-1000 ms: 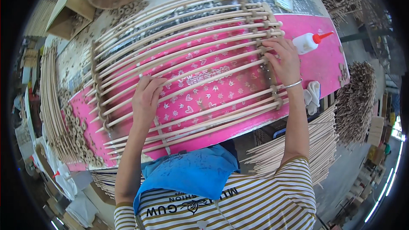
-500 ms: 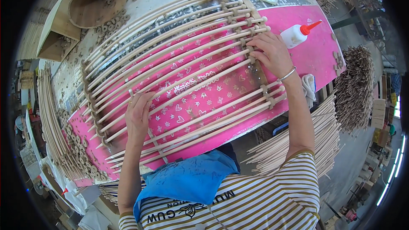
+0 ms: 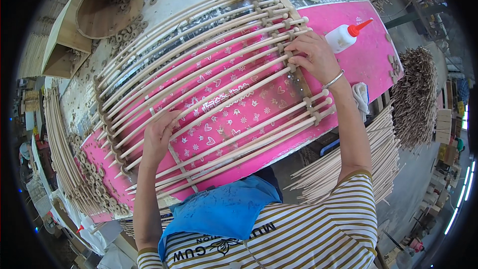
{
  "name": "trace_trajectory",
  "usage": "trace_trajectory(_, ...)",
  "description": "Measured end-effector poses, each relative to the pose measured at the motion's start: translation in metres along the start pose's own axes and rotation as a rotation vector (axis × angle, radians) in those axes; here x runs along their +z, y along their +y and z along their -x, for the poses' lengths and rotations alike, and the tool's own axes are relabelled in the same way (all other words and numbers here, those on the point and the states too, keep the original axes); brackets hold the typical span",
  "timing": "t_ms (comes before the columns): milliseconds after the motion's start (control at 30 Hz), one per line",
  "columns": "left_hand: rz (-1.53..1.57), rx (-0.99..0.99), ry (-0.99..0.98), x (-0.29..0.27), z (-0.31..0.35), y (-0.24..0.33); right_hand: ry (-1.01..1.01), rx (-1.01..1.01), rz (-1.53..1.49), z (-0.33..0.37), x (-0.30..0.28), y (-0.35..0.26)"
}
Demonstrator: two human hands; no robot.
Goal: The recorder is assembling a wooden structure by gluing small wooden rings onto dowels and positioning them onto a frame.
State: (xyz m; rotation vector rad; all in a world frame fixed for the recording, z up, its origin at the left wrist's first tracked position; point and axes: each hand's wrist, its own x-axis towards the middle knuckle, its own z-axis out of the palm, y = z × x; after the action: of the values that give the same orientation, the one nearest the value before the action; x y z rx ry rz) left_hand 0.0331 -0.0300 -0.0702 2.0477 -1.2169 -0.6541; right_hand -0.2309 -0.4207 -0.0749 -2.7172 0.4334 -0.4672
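Note:
Long pale wooden rods (image 3: 191,74) lie side by side, many with a round ball at the right end. Brown wooden rings (image 3: 116,150) sit along them in a row near the left ends. More rings (image 3: 279,48) line the right ends beside a wooden strip (image 3: 301,83). My left hand (image 3: 160,132) is closed, thumb and fingers pinched round one rod near its left part. At the right ends, my right hand (image 3: 313,56) has its thumb and fingertips closed about a rod end and its ring; the fingers partly cover them.
A white glue bottle (image 3: 342,38) with a red nozzle stands on the pink patterned sheet (image 3: 366,65). A round wooden tub (image 3: 107,7) and loose rings (image 3: 94,182) are at left. A white cloth (image 3: 360,98) hangs by the right edge. Bundled sticks (image 3: 416,99) stand beyond it.
Both hands keep their places at the rod, with small finger shifts. The whole view has slid slightly left. The rods between my hands look nearly unchanged.

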Motion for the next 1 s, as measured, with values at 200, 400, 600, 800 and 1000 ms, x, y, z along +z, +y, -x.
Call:
trace_trajectory(200,0.204,-0.222,-0.152,-0.007,-0.007,0.001,0.001,-0.011,-0.015,-0.001,-0.001,0.002)
trace_trajectory(400,0.278,-0.272,-0.227,-0.015,-0.013,-0.005,-0.035,0.005,-0.022,-0.005,-0.003,0.001)
trace_trajectory(600,0.16,-0.149,-0.05,0.001,-0.008,0.006,0.185,0.007,0.013,0.009,-0.014,-0.002)
trace_trajectory(800,-0.158,0.145,0.117,0.01,-0.001,0.012,0.339,0.243,-0.041,0.049,-0.024,-0.027)
trace_trajectory(1000,-0.456,0.207,0.179,0.013,0.005,0.011,0.369,0.353,-0.123,0.067,-0.017,-0.035)
